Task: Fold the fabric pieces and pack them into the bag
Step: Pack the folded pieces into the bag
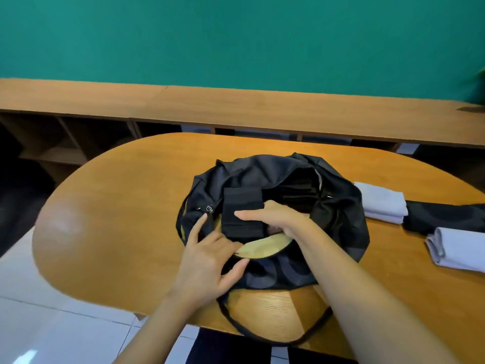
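A black bag (pixel 338 206) lies open in the middle of the wooden table (pixel 110 206), its yellow lining showing at the near rim. My right hand (pixel 273 216) holds a folded black fabric piece (pixel 242 214) over the bag's mouth, fingers laid across its top and thumb hidden below. My left hand (pixel 210 261) grips the near rim of the bag with thumb and fingers, the index finger stretched out toward the zipper pull. To the right lie two folded light lavender pieces, one further back (pixel 380 202) and one nearer (pixel 456 249).
A dark unfolded fabric (pixel 443 218) lies between the two lavender pieces at the right edge. The bag's black strap (pixel 262 333) loops over the near table edge. A long wooden shelf unit (pixel 236 106) runs along the green wall behind.
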A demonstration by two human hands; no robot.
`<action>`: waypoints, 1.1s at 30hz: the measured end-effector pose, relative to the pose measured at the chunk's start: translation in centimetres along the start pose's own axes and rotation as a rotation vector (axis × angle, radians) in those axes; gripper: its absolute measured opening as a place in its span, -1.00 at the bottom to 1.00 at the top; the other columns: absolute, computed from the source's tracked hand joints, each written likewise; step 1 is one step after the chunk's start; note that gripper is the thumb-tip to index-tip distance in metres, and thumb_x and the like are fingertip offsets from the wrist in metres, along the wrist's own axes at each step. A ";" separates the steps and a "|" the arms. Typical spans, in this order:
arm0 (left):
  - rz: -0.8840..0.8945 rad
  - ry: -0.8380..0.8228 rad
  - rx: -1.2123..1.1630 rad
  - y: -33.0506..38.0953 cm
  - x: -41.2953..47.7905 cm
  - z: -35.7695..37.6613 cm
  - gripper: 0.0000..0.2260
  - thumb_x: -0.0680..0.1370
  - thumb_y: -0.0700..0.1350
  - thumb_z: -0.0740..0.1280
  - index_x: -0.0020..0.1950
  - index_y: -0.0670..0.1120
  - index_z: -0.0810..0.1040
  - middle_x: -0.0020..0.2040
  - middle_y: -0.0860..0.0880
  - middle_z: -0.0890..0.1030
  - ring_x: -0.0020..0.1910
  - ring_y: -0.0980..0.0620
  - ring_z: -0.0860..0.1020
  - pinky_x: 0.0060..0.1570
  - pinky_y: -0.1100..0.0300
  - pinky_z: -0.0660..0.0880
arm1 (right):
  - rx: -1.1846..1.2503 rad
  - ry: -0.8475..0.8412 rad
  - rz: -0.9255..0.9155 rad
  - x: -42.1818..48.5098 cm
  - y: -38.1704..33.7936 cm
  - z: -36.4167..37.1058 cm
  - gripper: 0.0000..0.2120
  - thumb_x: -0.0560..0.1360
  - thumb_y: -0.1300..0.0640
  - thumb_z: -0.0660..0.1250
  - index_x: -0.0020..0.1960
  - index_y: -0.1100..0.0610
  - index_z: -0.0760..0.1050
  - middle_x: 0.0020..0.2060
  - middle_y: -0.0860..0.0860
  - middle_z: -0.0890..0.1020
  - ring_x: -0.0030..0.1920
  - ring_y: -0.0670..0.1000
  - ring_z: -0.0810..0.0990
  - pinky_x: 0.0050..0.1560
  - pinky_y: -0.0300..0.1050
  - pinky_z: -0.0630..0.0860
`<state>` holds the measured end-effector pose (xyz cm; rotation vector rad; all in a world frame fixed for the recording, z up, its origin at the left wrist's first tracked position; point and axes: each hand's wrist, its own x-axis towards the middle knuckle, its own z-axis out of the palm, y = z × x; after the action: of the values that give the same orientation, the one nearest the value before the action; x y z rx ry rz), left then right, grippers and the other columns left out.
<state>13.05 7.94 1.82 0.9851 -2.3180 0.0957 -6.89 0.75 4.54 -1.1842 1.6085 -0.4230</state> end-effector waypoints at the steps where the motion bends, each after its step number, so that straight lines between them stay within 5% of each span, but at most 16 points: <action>1: 0.004 0.025 -0.006 -0.2 -0.1 0.2 -0.65 0.63 0.11 0.14 -0.02 0.00 0.67 -0.17 0.14 0.63 -0.09 0.13 0.58 0.43 -0.19 0.19 | -0.099 0.030 0.035 0.0 -0.4 0.4 -0.04 0.14 -0.48 0.49 0.33 0.11 0.44 0.28 -0.02 0.53 0.21 0.05 0.53 0.16 0.00 0.53; 3: 0.001 0.061 -0.004 -0.2 0.0 0.5 -0.69 0.62 0.09 0.18 -0.06 -0.01 0.67 -0.21 0.13 0.62 -0.12 0.11 0.57 0.43 -0.15 0.20 | -0.392 0.172 0.018 -0.4 -1.1 1.1 -0.15 0.32 -0.46 0.36 0.32 0.18 0.42 0.30 0.05 0.49 0.24 0.11 0.48 0.20 0.04 0.48; 5: 0.000 0.073 0.007 -0.3 0.4 0.6 -0.70 0.61 0.07 0.18 -0.09 -0.01 0.67 -0.21 0.13 0.61 -0.12 0.10 0.56 0.42 -0.13 0.19 | -0.721 0.375 -0.072 -1.8 -1.6 1.8 -0.05 0.38 -0.53 0.18 0.47 0.18 0.27 0.41 0.12 0.36 0.38 0.19 0.34 0.30 0.13 0.35; 8: -0.023 0.106 -0.009 -0.5 1.1 0.2 -0.67 0.65 0.04 0.14 -0.07 0.00 0.67 -0.16 0.15 0.64 -0.09 0.10 0.57 0.42 -0.09 0.21 | -0.758 0.512 -0.216 -3.1 -0.1 2.2 -0.04 0.44 -0.51 -0.11 0.59 0.14 -0.01 0.54 0.08 0.16 0.52 0.17 0.11 0.44 0.18 0.16; 12: -0.090 0.115 -0.023 -0.9 3.6 -0.3 -0.70 0.66 -0.04 0.14 0.21 -0.05 0.62 0.16 0.08 0.63 0.16 0.07 0.54 0.41 -0.12 0.25 | -1.010 0.653 -0.484 -4.5 4.9 0.6 -0.21 0.57 -0.36 -0.33 0.56 0.08 0.20 0.51 0.01 0.31 0.55 0.13 0.13 0.50 0.29 -0.03; 15: -0.076 -0.204 0.051 -0.4 6.8 0.9 -0.58 0.67 0.04 -0.01 0.47 0.00 0.40 0.49 -0.02 0.36 0.49 -0.02 0.27 0.51 -0.12 0.08 | -1.111 0.542 -0.448 -4.2 7.9 0.2 -0.25 0.61 -0.33 -0.30 0.52 0.08 0.29 0.48 0.04 0.36 0.54 0.19 0.16 0.47 0.32 -0.08; 19: -0.074 -0.555 0.085 0.3 9.1 3.9 -0.58 0.70 0.03 -0.04 0.58 0.06 0.13 0.61 -0.04 0.01 0.58 -0.11 0.00 0.52 -0.06 -0.02 | -1.140 0.519 -0.439 -3.8 9.6 0.3 -0.29 0.63 -0.31 -0.26 0.48 0.07 0.37 0.41 0.03 0.46 0.50 0.22 0.25 0.42 0.37 -0.03; 24: 0.005 -0.633 0.135 0.6 9.6 4.4 -0.63 0.68 0.09 -0.01 0.44 0.07 0.35 0.61 0.10 -0.01 0.51 -0.31 0.09 0.45 -0.17 0.10 | -1.148 0.547 -0.493 -4.1 10.7 0.1 -0.32 0.64 -0.31 -0.21 0.45 0.04 0.40 0.39 0.00 0.48 0.49 0.24 0.26 0.38 0.41 -0.03; 28: 0.008 -0.631 0.129 0.8 9.3 5.0 -0.56 0.64 0.21 -0.01 0.20 0.02 0.56 0.54 0.09 0.23 0.50 -0.36 0.09 0.45 -0.32 -0.01 | -1.148 0.552 -0.494 -4.1 11.2 0.2 -0.34 0.63 -0.32 -0.19 0.45 0.03 0.39 0.39 0.00 0.48 0.48 0.23 0.30 0.38 0.42 -0.03; 33: 0.006 -0.517 0.161 0.1 8.4 5.4 -0.34 0.57 0.33 -0.13 -0.06 -0.02 0.66 0.34 0.02 0.48 0.41 -0.40 0.27 0.37 -0.40 0.09 | -1.134 0.552 -0.467 -4.3 11.7 0.1 -0.33 0.63 -0.31 -0.21 0.45 0.02 0.39 0.41 -0.01 0.46 0.43 0.26 0.37 0.39 0.39 -0.05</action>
<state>5.73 1.09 2.17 1.1921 -2.8167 0.0321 -12.56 9.64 -2.06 -2.4890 2.1087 -0.0815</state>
